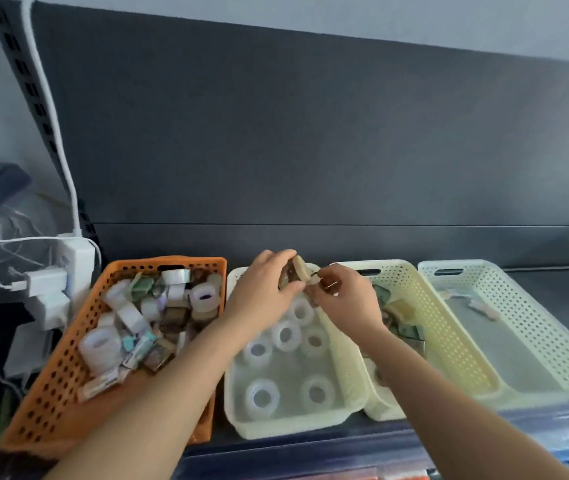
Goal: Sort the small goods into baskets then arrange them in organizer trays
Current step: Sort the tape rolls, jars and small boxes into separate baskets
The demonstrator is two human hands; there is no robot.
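Observation:
An orange basket (51, 386) at the left is heaped with mixed small goods: clear tape rolls, small packets and boxes. Beside it a white basket (290, 426) holds several clear tape rolls (262, 396). A yellow basket (449, 327) holds green and tan packets, partly hidden by my right arm. A pale green basket (525, 317) at the right holds a few small pale items. My left hand (262, 289) and right hand (349, 303) meet above the white basket's far end, both gripping a small tan packet (299, 268).
A white power strip (72, 268) with plugged adapters and white cables stands left of the orange basket. A dark grey back panel rises behind the baskets. The shelf's front edge runs along the bottom, with a bare stretch of shelf right of the green basket.

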